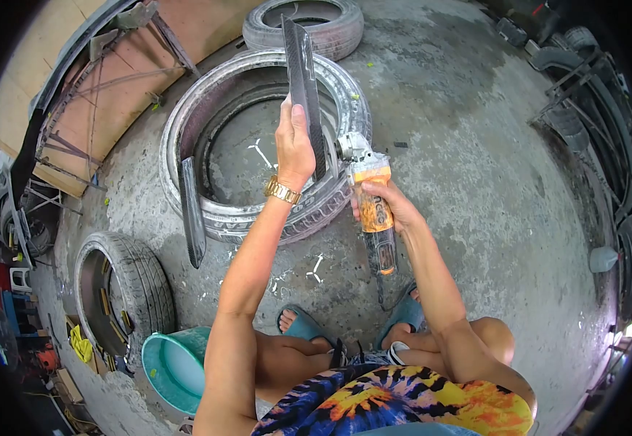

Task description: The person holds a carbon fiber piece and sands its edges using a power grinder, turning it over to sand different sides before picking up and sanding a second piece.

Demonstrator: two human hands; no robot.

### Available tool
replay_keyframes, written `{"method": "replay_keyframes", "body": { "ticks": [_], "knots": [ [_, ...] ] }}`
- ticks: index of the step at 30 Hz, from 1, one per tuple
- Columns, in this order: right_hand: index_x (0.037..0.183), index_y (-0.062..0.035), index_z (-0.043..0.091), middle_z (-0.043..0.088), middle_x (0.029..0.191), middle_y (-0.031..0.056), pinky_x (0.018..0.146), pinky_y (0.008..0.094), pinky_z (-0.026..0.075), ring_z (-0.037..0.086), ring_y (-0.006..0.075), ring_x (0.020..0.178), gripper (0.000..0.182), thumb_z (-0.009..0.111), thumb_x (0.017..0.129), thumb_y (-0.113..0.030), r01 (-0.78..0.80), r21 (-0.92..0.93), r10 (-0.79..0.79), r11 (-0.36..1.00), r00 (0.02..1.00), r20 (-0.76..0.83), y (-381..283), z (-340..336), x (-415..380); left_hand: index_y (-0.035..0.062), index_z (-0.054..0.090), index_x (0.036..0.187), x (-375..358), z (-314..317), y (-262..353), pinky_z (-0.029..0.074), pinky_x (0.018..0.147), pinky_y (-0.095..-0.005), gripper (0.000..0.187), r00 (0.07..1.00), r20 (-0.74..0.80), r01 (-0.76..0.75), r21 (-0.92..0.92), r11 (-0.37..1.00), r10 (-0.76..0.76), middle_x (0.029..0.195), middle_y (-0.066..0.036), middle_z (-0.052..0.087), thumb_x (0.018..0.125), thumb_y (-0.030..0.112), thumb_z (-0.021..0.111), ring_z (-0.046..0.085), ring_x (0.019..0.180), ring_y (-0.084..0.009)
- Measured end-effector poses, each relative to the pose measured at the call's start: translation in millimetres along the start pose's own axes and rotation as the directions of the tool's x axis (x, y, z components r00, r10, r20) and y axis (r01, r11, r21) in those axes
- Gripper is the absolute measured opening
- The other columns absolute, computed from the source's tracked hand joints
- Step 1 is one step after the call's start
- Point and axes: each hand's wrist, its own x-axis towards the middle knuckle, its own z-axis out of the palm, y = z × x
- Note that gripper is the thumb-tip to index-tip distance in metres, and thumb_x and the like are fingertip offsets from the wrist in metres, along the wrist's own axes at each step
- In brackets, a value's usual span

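Observation:
My left hand (296, 149), with a gold watch at the wrist, grips a long black carbon-fibre strip (301, 76) that stands up over a big tyre (174, 171) lying flat on the floor. Wrapped round the body of an orange angle grinder (374, 207) is my right hand (396, 206). The grinder's metal head (356, 147) points up and left, close beside the strip's lower end. A second dark curved strip (191, 218) leans against the left side of the tyre.
Another tyre (345, 40) lies behind the big one. At the left a tyre (145, 280) stands upright near a teal bucket (163, 378). Wooden boards (127, 94) and a metal frame line the upper left. Dark curved parts (596, 138) are stacked along the right. My sandalled feet are below.

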Motion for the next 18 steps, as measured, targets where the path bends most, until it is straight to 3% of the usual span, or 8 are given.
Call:
{"method": "replay_keyframes", "body": {
  "ticks": [7, 18],
  "knots": [
    [0.116, 0.0011, 0.051, 0.064, 0.089, 0.011, 0.065, 0.0322, 0.062, 0.069, 0.0172, 0.075, 0.049, 0.075, 0.084, -0.028, 0.015, 0.027, -0.014, 1.0, 1.0, -0.017, 0.8, -2.4, 2.5, -0.0023, 0.046, 0.137, -5.9, 1.8, 2.4, 0.043, 0.097, -0.0374, 0.046, 1.0, 0.024, 0.016, 0.052, 0.999, -0.018, 0.121, -0.025, 0.062, 0.106, 0.03, 0.033, 0.06, 0.114, -0.0351],
    [0.115, 0.001, 0.051, 0.064, 0.088, 0.0118, 0.064, 0.0321, 0.062, 0.069, 0.0179, 0.073, 0.048, 0.075, 0.084, -0.028, 0.044, 0.045, -0.043, 0.998, 0.999, -0.024, -3.1, -2.8, 4.9, -0.0033, 0.046, 0.137, -13.9, 5.4, 0.6, 0.043, 0.097, -0.0385, 0.047, 0.998, 0.056, 0.036, 0.023, 0.999, -0.037, 0.121, -0.025, 0.062, 0.107, 0.03, 0.033, 0.06, 0.114, -0.0361]
  ]
}}
